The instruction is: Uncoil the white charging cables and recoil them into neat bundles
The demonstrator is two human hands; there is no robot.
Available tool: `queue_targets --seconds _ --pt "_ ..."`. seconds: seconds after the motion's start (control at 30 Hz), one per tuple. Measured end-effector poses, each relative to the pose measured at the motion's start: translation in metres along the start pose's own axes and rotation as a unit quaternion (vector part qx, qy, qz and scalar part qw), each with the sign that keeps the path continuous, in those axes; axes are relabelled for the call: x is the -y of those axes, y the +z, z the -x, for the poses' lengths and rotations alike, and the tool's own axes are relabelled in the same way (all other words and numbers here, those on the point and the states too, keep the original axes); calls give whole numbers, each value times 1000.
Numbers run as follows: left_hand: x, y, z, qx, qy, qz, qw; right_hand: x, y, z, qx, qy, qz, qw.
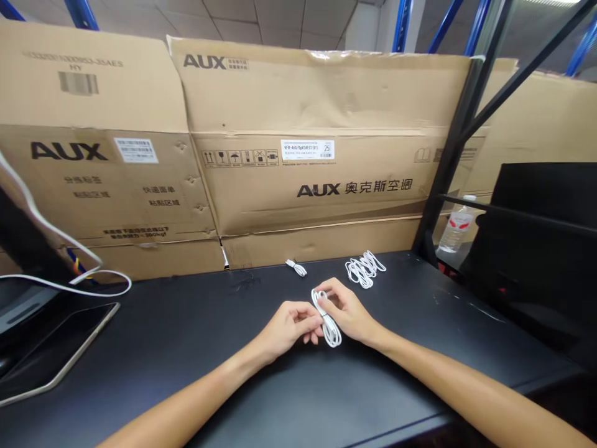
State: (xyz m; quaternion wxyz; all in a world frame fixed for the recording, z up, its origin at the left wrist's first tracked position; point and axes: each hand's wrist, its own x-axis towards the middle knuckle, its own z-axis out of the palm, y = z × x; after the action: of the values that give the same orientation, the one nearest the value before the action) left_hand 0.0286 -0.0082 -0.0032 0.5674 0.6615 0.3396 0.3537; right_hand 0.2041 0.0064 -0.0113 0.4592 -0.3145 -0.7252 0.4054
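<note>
White cable bundle (333, 336) – waist pinched by left hand (290, 326), top clasped by right hand (349, 311) | held between far and near worktop (396, 386) edges | probably light, springy – best gripped at waist

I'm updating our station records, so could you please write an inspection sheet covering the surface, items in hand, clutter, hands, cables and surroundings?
Surface: black tabletop, pale scuffs at right.
Items in hand: bundled white cable, dark tie around its middle.
Clutter: tablet-like device at left; thin dark strands near the back edge, too fine to identify.
Hands: left hand pinches at the bundle's middle; right hand grips its upper part.
Cables: small white bundle and larger white coil behind the hands; loose white cable at far left.
Surroundings: AUX cartons behind; black metal frame and plastic bottle at right.
</note>
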Motion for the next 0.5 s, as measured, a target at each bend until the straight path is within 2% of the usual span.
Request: queue_targets --seconds 0.17,0.33,0.4,0.5 --pt "0 -3 -1 5 0 21 1000 2 -3 -1 45 -44 55 997" --pt "1 -10 -4 2 3 22 1000 6 -11 -1 169 -19 16 985" --pt "1 -13 -5 3 13 -2 1000 7 -10 0 207 -12 32 978" --pt "0 -16 -4 -7 54 -109 993 3 -5 3 202 51 23 978"
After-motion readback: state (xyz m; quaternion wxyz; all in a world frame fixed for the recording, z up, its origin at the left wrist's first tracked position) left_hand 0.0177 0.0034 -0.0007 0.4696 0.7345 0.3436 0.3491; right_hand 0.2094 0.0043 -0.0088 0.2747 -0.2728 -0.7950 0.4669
